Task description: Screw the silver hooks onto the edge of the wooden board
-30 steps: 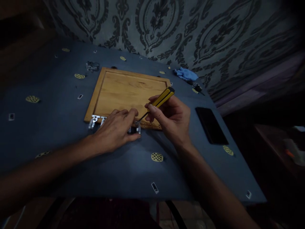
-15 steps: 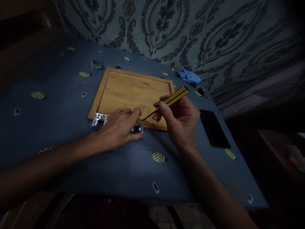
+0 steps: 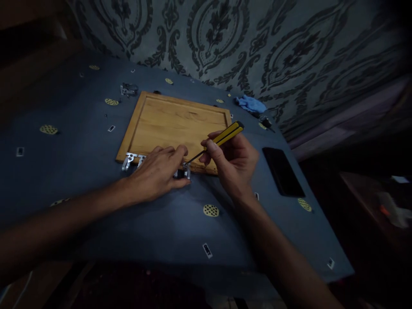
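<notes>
A wooden cabinet door panel (image 3: 170, 124) lies flat on a dark blue table (image 3: 96, 214). My right hand (image 3: 233, 165) grips a yellow and black screwdriver (image 3: 222, 137), whose tip rests on a metal hinge (image 3: 184, 171) at the panel's near edge. My left hand (image 3: 159, 174) lies over that hinge, with fingers and thumb pinched around it. Another metal hinge (image 3: 130, 159) sticks out from the panel's near left corner.
A black phone (image 3: 282, 171) lies to the right of my right hand. A blue cloth (image 3: 250, 104) and a small dark item sit at the back right. A loose metal hinge (image 3: 128, 89) rests at the back left. Patterned wallpaper rises behind the table.
The view shifted slightly. The screwdriver handle tilted a little in my right hand; both hands stay at the hinge.
</notes>
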The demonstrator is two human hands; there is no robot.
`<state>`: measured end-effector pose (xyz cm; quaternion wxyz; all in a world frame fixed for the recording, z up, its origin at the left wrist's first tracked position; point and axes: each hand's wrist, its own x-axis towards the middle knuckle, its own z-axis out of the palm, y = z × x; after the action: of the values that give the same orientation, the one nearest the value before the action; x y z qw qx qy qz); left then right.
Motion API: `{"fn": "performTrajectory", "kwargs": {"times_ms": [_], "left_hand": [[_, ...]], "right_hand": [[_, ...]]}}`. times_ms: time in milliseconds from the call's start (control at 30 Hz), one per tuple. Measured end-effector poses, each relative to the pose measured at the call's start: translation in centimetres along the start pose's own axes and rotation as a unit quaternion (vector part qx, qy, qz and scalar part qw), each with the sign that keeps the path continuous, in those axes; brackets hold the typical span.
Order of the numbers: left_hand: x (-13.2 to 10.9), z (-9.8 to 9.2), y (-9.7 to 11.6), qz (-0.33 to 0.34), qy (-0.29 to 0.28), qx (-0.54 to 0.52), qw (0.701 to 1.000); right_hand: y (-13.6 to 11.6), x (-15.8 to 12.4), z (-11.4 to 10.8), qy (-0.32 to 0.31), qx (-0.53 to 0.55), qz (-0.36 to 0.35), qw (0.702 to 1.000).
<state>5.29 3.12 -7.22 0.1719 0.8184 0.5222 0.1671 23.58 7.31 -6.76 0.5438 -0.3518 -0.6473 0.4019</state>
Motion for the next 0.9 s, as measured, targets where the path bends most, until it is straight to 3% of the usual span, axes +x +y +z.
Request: {"fn": "performTrajectory", "kwargs": {"times_ms": [167, 533, 900], "left_hand": [[-0.1, 0.0, -0.1, -0.002, 0.003, -0.003, 1.000], [-0.1, 0.1, -0.2, -0.003, 0.005, -0.015, 1.000], [0.1, -0.3, 0.2, -0.015, -0.012, -0.035, 0.999]], "right_hand": [[-0.1, -0.2, -0.2, -0.008, -0.012, -0.010, 1.000], [-1.0, -0.3, -1.0, -0.093, -0.044, 0.008, 0.995], [-0.9, -0.2, -0.7, -0.093, -0.036, -0.002, 0.995]]}}
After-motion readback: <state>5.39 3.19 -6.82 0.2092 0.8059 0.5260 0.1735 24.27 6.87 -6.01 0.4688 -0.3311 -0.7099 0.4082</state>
